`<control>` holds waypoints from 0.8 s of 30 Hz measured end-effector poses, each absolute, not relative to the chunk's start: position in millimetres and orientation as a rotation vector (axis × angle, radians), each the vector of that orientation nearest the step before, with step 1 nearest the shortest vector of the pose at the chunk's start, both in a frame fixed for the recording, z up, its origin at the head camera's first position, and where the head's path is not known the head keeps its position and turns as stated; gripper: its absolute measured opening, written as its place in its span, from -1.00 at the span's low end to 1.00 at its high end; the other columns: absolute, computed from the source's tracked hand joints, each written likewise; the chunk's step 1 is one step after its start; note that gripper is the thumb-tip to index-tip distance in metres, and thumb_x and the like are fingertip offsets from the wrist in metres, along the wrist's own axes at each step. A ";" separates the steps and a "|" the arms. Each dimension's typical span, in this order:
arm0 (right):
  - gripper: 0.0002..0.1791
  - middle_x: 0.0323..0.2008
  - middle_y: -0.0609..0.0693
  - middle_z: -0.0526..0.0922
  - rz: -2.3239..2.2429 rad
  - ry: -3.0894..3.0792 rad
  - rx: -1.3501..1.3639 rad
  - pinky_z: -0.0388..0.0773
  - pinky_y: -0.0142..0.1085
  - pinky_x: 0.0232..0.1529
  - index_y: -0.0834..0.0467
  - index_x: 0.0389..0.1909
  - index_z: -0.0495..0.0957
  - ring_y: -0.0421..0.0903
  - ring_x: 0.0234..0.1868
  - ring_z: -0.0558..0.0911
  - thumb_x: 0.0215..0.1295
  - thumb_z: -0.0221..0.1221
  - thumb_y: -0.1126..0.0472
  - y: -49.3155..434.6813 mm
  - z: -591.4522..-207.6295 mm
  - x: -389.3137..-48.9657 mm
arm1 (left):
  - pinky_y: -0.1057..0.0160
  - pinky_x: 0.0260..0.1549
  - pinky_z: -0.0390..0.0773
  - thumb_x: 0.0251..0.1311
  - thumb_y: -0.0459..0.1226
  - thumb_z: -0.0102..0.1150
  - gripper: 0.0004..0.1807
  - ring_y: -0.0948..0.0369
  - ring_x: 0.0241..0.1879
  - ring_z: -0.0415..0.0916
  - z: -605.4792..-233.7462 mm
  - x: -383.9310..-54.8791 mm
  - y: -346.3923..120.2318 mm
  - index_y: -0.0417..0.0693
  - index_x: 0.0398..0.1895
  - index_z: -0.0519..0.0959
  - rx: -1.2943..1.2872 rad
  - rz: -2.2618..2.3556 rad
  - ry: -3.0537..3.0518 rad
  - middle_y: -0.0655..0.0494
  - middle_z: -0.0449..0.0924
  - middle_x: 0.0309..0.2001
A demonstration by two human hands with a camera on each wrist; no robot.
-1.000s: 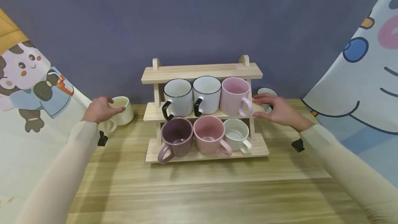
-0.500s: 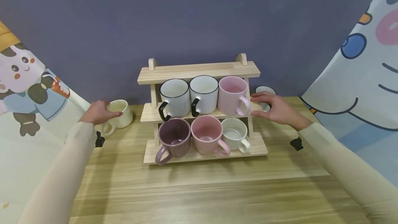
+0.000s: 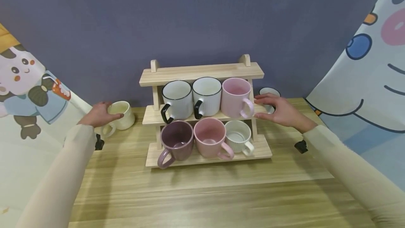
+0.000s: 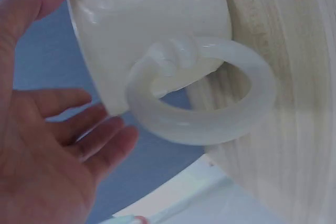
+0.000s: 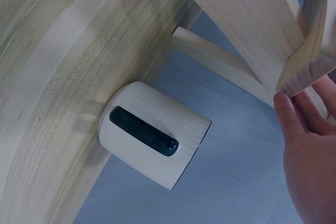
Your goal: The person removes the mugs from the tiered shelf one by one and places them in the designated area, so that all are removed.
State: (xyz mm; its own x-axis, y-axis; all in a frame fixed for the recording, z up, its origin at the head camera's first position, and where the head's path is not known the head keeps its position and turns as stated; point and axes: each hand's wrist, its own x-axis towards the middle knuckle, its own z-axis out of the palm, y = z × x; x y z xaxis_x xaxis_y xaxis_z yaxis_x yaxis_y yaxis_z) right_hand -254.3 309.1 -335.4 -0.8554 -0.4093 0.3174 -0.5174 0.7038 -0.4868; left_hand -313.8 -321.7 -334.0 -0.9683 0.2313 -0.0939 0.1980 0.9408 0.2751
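"How's the left hand point(image 3: 99, 114)?"
"Fingers loosely bent, thumb apart."
"And the right hand point(image 3: 278, 111)?"
"Thumb opposite the fingers, pinching."
"Left arm point(image 3: 60, 175), right arm point(image 3: 345, 168)?"
"Both stretched forward, wide apart."

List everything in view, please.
Table: 1, yellowish, beneath
Rack: 1, pale wood, on table
Rimmed mugs: 2, white, middle shelf
Loose rimmed mug: 1, white, right of rack
Lilac mug: 1, lilac, middle shelf
Purple mug: 1, purple, bottom shelf
Pink mug: 1, pink, bottom shelf
Ribbed mug: 1, white, bottom shelf
Cream mug: 1, cream, left of rack
Backdrop: 1, bluish, behind
Cartoon sheets: 2, multicoloured, both sides
Wrist pieces: 2, black, wrists
Sleeves: 2, cream, arms
Left hand: 1, bare, at cream mug
Right hand: 1, bare, middle shelf end
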 end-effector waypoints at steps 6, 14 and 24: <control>-0.41 0.13 0.07 0.50 0.893 -2.712 0.753 0.29 0.06 0.13 0.24 0.04 0.59 0.08 0.18 0.39 -0.01 0.44 0.05 311.3 -334.8 -252.9 | -0.33 0.08 0.10 0.22 0.05 0.10 -0.13 -0.46 0.14 0.03 -313.2 -303.5 -309.3 -0.63 0.21 0.20 0.396 0.423 3.099 -0.62 0.16 0.15; -0.40 0.13 0.05 0.49 0.858 -2.717 0.740 0.30 0.05 0.12 0.22 0.02 0.59 0.07 0.17 0.40 -0.03 0.44 -0.01 314.1 -334.8 -254.3 | -0.19 -0.10 0.37 0.24 0.02 0.09 -0.37 -0.19 -0.07 0.40 -262.5 -270.1 -262.4 -0.38 0.10 0.44 0.520 0.690 3.240 -0.27 0.40 0.00; -0.41 0.14 0.08 0.49 0.876 -2.725 0.750 0.29 0.08 0.12 0.25 0.04 0.58 0.10 0.18 0.39 0.01 0.42 0.02 309.7 -335.0 -254.0 | -0.04 -0.05 0.40 0.17 -0.04 0.21 -0.42 -0.04 -0.06 0.42 -230.7 -246.9 -197.9 -0.31 0.10 0.48 0.852 0.813 3.236 -0.13 0.46 -0.07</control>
State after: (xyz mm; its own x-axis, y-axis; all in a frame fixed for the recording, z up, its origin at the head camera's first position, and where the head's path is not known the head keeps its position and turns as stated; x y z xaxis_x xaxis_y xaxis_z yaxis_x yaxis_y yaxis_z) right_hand -254.0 309.7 -335.0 -0.8559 -0.4091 0.3162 -0.5167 0.6988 -0.4946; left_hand -246.9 -197.9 -230.7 -0.8352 0.3843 0.3933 0.5246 0.7713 0.3603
